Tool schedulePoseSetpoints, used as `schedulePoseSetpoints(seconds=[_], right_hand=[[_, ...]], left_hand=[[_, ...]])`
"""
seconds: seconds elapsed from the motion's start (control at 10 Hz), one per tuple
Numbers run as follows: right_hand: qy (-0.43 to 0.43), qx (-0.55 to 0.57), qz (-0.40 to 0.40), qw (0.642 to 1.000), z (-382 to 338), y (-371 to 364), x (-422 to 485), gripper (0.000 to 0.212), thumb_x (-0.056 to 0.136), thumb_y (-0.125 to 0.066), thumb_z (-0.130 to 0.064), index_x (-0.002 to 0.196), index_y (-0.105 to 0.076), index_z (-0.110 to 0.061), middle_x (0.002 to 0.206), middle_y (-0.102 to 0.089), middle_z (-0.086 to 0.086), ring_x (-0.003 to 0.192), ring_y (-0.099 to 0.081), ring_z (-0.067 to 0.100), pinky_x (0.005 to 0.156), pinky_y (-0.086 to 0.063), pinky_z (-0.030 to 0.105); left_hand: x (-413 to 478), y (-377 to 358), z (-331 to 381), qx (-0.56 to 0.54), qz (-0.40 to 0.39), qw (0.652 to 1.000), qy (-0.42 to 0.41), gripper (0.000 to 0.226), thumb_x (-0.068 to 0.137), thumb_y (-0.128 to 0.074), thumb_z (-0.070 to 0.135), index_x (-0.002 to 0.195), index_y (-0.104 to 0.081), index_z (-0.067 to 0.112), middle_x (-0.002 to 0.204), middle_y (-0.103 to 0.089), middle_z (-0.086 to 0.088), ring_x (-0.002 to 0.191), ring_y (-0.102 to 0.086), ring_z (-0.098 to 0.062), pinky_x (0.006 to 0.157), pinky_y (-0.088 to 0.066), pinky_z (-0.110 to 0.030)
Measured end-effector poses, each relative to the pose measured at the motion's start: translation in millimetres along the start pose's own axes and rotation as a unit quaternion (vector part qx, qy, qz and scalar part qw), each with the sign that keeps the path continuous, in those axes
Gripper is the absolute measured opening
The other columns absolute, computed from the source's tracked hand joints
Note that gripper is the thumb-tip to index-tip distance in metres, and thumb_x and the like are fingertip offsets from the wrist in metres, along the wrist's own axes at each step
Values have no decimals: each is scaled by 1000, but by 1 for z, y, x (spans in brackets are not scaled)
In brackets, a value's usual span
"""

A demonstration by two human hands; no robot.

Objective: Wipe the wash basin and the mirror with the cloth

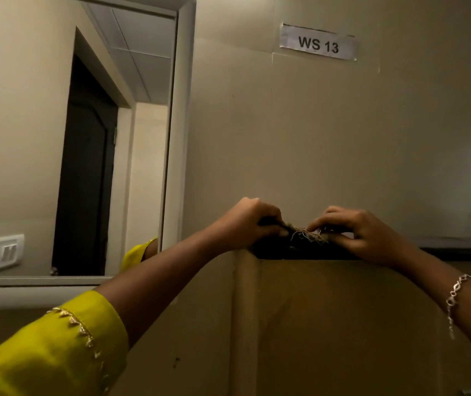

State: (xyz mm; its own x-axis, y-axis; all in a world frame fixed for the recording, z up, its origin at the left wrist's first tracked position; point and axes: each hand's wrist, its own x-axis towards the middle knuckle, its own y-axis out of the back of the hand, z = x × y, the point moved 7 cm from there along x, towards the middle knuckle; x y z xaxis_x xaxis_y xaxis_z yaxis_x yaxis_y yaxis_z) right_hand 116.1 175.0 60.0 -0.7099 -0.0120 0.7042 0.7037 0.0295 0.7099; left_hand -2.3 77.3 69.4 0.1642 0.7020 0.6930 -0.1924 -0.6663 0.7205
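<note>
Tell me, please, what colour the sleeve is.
Yellow sleeve with gold trim, head view.

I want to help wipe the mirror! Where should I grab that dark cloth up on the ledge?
Probably by its frayed top edge, from above and in front. The dark cloth lies bunched along the ledge, and the left hand and right hand already pinch it there.

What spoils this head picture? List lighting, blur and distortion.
Head view: dim, warm yellowish light; the dark cloth between left hand and right hand loses detail in shadow; the mirror frame bows from wide-angle distortion; the WS 13 label stays readable; edges slightly soft.
</note>
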Motion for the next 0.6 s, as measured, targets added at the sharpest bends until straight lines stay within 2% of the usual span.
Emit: schedulePoseSetpoints(seconds=[0.1,0.2,0.3,0.4,0.5,0.6], right_hand=[[0,36,34,999,-5,-1,-8,30,82,-43,-35,94,-67,-22,93,-61,-13,83,-59,1,68,-41,8],[-5,77,83,994,-5,-3,-13,35,83,-32,-42,84,-64,-28,93,-60,-7,82,-58,9,68,-41,16],[-6,82,126,989,-1,-4,-16,34,85,-32,-41,79,-63,-29,84,-60,-3,76,-58,13,69,-41,26],[-14,56,158,986,0,-8,-20,34,87,-32,-53,81,-59,-33,84,-59,-4,75,-57,13,67,-42,28],[-19,27,213,977,-6,-11,-22,50,87,-26,-63,77,-62,-30,78,-62,-2,74,-56,13,65,-41,17],[-41,-28,270,962,-23,-16,-27,62,90,-26,-56,88,-64,-7,84,-61,11,77,-56,21,63,-34,14]], left_hand=[[-6,-1,-2,-16,22,1000,2,47,86,-54,41,85,-67,-4,82,-67,-21,67,-60,-31,57,-48,-37],[-15,0,2,-69,51,996,4,52,92,-44,38,85,-67,-8,89,-63,-21,65,-54,-20,54,-40,-20],[-24,-3,2,-102,62,993,8,88,77,-25,72,90,-68,-4,89,-61,-16,73,-57,-22,58,-42,-24],[-36,-3,3,-109,74,991,4,95,73,-21,79,96,-66,-1,90,-61,-16,77,-57,-22,60,-44,-27],[-53,-2,2,-98,93,991,13,68,81,-30,60,108,-62,6,99,-60,-7,87,-56,-15,69,-44,-19],[-80,3,-3,-66,117,990,42,65,82,-31,59,120,-53,12,113,-54,-3,103,-50,-9,79,-37,-7]])
